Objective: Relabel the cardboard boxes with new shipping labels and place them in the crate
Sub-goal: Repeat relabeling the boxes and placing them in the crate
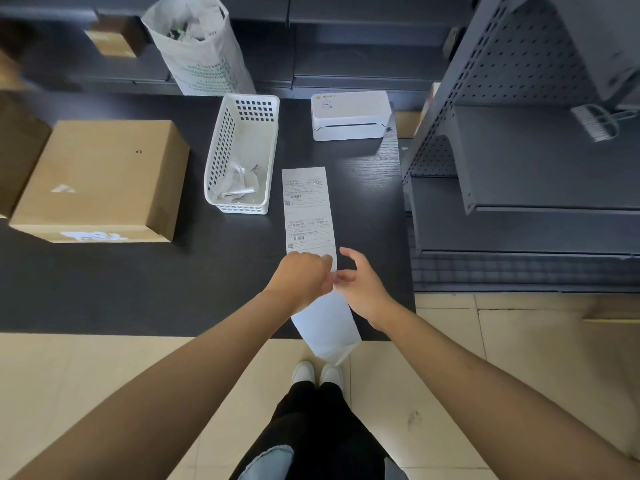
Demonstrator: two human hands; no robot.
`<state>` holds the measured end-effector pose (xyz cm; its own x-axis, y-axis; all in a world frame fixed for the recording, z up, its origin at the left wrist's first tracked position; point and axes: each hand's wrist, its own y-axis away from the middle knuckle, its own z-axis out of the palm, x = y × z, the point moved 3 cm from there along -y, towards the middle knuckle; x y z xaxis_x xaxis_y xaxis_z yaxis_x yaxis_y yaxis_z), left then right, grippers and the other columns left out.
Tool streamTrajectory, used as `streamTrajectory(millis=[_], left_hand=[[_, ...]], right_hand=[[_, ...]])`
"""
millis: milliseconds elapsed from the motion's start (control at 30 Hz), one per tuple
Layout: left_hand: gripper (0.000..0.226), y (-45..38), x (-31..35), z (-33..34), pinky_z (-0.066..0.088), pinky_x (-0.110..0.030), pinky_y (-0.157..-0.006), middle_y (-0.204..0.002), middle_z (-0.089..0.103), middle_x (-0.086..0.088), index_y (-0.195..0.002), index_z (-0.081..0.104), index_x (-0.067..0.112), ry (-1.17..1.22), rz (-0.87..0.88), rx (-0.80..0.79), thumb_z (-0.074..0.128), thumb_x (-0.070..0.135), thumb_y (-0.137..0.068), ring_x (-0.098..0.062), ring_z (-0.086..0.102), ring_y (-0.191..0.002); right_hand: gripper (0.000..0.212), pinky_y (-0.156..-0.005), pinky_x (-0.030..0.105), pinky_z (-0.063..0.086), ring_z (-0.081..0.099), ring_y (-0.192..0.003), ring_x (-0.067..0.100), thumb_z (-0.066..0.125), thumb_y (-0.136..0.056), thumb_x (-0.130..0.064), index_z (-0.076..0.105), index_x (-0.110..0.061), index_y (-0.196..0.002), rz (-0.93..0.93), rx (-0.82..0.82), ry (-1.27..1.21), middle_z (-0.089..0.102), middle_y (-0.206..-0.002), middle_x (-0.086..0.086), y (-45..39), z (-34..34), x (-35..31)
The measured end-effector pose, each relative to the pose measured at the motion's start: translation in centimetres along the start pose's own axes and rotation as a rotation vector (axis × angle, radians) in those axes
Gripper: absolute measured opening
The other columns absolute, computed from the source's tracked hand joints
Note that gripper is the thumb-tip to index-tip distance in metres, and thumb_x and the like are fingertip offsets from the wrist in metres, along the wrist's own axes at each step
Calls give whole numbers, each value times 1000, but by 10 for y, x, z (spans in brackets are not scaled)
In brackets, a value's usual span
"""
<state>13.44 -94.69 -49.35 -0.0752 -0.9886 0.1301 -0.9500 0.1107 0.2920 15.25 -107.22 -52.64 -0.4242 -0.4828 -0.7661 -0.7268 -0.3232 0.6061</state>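
Observation:
A long white strip of printed shipping labels [308, 209] lies on the black table [138, 289] and hangs over its front edge. My left hand [301, 278] and my right hand [363, 282] meet over the strip near its middle, and both pinch its right edge with their fingertips. A closed cardboard box [100, 181] with torn label remains on its top and front stands at the table's left. A white perforated basket [242, 150] holding crumpled paper scraps sits just left of the strip.
A white label printer [349, 114] stands at the back of the table. A white sack [201, 46] and a small box [114, 36] are behind. More cardboard [17, 150] sits at far left. Grey metal shelving [519, 150] stands close on the right.

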Motion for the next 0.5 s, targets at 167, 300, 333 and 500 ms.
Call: streamTrajectory(millis=[167,300,333,500], left_hand=[[24,-2,-8,-2,53,-35,-71,-93,69,-5,-108,58,16,105,-75,6,40,27,-97,-25,64,-78],[30,-2,-10,0,46,-25,-73,-108,69,4,-116,55,25,262,-13,4,46,44,-95,-18,64,-89],[30,-2,-11,1,44,-24,-71,-107,69,4,-115,56,25,253,3,8,46,45,-95,-17,64,-89],[29,-6,-9,1,46,-26,-69,-102,70,-1,-110,56,22,189,57,-8,39,42,-99,-19,64,-82]], right_hand=[[61,-68,12,35,56,-86,-3,63,-92,-18,33,-34,-142,13,3,-5,65,-81,-25,0,-4,3],[60,-64,10,34,58,-87,-4,60,-94,-12,33,-33,-142,11,-7,-1,71,-89,-16,-2,-5,3],[59,-65,9,34,58,-88,-5,60,-94,-12,33,-33,-142,4,-15,8,72,-90,-14,-2,-5,2],[54,-63,8,36,59,-98,1,58,-94,-11,36,-33,-139,-17,-15,40,70,-100,-9,0,-6,-1]])
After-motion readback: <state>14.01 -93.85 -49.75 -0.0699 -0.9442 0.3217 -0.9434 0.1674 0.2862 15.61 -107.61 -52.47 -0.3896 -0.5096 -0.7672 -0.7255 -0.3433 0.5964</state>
